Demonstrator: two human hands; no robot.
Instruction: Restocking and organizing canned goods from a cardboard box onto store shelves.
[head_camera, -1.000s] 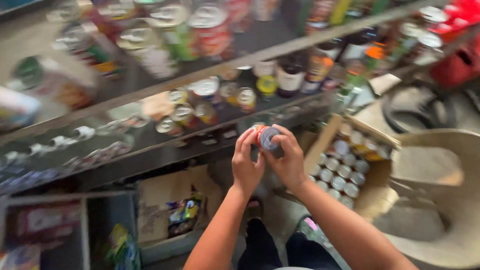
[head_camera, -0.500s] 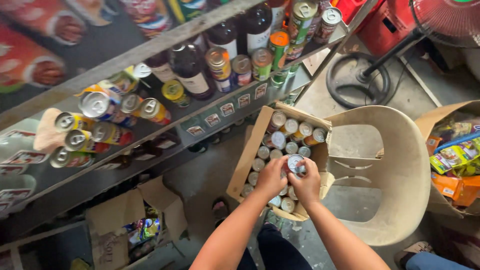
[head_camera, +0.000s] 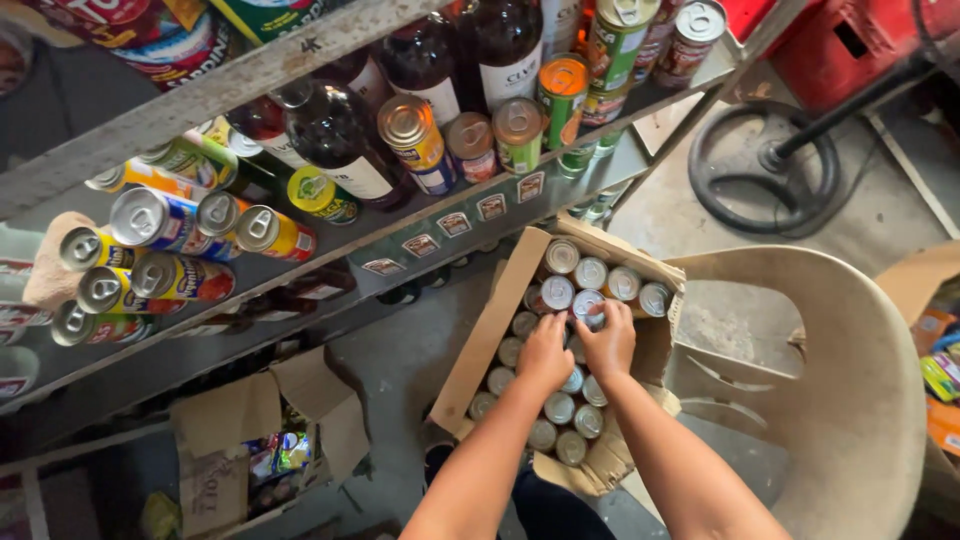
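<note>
shelf (head_camera: 330, 255): at 10 o'clock, holding cans and dark bottles
left hand (head_camera: 545, 355): centre, fingers curled down onto can tops in the box
right hand (head_camera: 608, 342): just beside it, fingertips grasping a can (head_camera: 588, 303)
box (head_camera: 490, 330): open cardboard, on a beige chair (head_camera: 850, 400) at 3 o'clock

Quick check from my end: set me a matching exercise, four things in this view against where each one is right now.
Things:
1. cardboard box of cans
2. dark bottles
3. plastic chair
4. fan base

Places:
A. on the floor, upper right
B. standing on the metal shelf
C. resting on the chair's seat, under both hands
D. right of the shelf, holding the box

Pairs: 1-C, 2-B, 3-D, 4-A
</note>
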